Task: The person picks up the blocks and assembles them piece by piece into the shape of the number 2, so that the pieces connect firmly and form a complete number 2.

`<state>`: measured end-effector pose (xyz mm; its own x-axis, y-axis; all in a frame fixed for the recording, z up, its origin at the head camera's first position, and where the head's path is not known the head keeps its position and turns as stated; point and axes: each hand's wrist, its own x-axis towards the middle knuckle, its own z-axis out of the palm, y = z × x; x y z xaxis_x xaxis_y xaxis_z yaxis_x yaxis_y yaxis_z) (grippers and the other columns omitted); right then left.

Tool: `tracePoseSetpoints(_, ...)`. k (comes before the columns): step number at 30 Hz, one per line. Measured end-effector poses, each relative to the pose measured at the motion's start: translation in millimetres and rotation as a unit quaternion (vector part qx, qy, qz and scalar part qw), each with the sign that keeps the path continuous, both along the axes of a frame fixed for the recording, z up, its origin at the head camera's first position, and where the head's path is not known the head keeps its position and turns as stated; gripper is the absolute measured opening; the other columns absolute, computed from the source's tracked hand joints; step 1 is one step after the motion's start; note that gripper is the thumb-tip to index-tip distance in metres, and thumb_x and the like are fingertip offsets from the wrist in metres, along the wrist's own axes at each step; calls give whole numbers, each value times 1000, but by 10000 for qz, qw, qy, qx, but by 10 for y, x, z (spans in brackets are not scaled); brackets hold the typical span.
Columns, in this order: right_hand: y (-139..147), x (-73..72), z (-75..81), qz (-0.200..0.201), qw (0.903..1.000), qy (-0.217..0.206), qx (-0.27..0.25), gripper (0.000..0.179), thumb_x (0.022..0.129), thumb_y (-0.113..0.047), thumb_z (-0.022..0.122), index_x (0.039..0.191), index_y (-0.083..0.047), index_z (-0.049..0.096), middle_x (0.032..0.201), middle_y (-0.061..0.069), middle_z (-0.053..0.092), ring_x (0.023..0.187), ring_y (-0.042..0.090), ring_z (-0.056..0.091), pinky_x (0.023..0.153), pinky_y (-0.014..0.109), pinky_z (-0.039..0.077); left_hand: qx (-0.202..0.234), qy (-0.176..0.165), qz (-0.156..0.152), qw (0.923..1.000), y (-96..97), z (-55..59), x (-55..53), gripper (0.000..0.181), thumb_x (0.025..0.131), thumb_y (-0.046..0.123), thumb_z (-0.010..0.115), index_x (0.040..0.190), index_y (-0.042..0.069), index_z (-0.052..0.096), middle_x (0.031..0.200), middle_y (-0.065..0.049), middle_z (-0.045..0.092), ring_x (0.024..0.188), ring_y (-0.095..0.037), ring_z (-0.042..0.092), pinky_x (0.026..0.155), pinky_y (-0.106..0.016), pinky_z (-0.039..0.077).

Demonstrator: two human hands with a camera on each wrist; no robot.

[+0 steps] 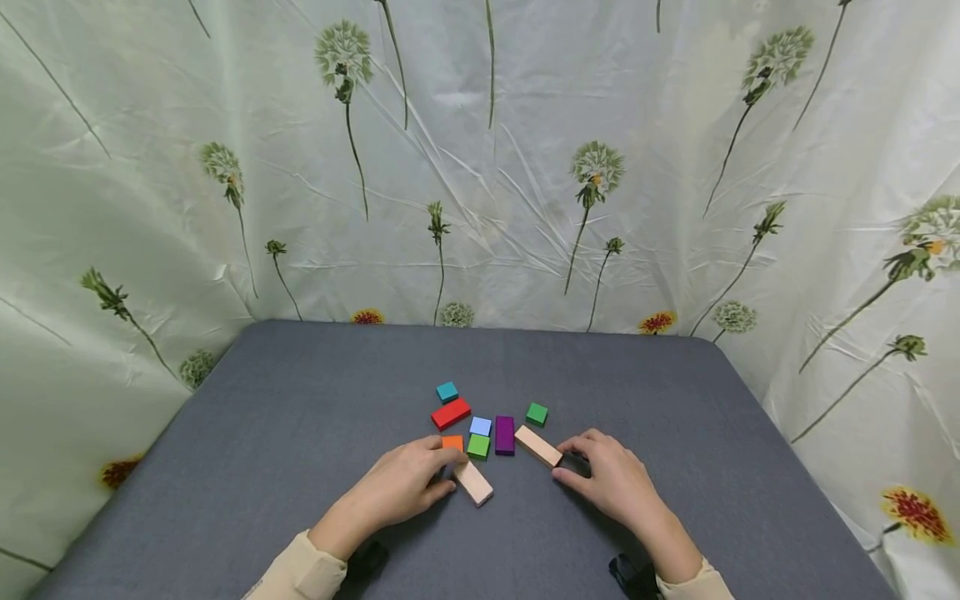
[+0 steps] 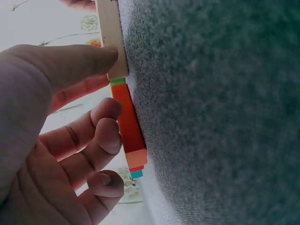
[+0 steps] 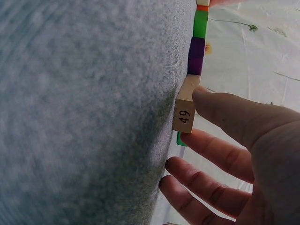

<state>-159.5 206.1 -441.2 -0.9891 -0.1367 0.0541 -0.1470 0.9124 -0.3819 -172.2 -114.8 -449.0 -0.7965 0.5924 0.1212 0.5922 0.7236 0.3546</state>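
Note:
My left hand (image 1: 401,479) pinches one end of a plain wooden block (image 1: 474,483) between thumb and index finger. In the left wrist view the thumb lies along that block (image 2: 113,40), while the other fingers curl near an orange block (image 2: 129,117). On the other side, my right hand (image 1: 615,479) has thumb and index finger at the near end of a second wooden block (image 1: 538,448). Its end face reads "49" in the right wrist view, with the thumb on one side of this block (image 3: 184,115) and the index fingertip by its lower edge.
Between the hands lie a light green block (image 1: 478,447), a light blue block (image 1: 481,427) and a purple block (image 1: 505,436). Farther back are a red block (image 1: 451,413), a teal block (image 1: 447,392) and a dark green block (image 1: 537,414). A flowered curtain (image 1: 510,208) hangs behind the grey table (image 1: 337,375).

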Motion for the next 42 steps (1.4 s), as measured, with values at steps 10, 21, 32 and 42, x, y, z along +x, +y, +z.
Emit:
tracePoseSetpoints(10,1,0,-31,-16,9999,36,116,26,87,-37,90,108,-25,80,109,0,73,99,20,69,80,50,56,162,-101,6,9998,-6,-13,20,26,91,24,88,110,24,71,88,9,58,73,0,48,60,-24,41)
tracePoseSetpoints(21,5,-5,-35,12,9999,97,70,24,87,-33,90,108,-25,80,107,-1,73,99,21,71,79,50,57,238,-559,216,9979,-20,-21,32,26,90,29,89,103,27,67,81,12,55,73,-3,49,59,-26,40)
tracePoseSetpoints(32,25,-15,-43,5,9999,148,51,23,87,-31,91,106,-24,80,105,0,73,98,20,71,79,49,57,543,-625,216,9963,-69,-75,52,28,89,26,90,108,27,69,85,12,57,73,-1,48,64,-25,40)
tracePoseSetpoints(42,11,-18,-50,-7,9998,207,-43,20,87,-30,90,102,-24,80,102,-1,72,93,17,69,76,46,57,679,-766,200,9945,-98,-83,53,27,90,26,89,110,25,71,86,12,59,75,-1,50,68,-26,42)
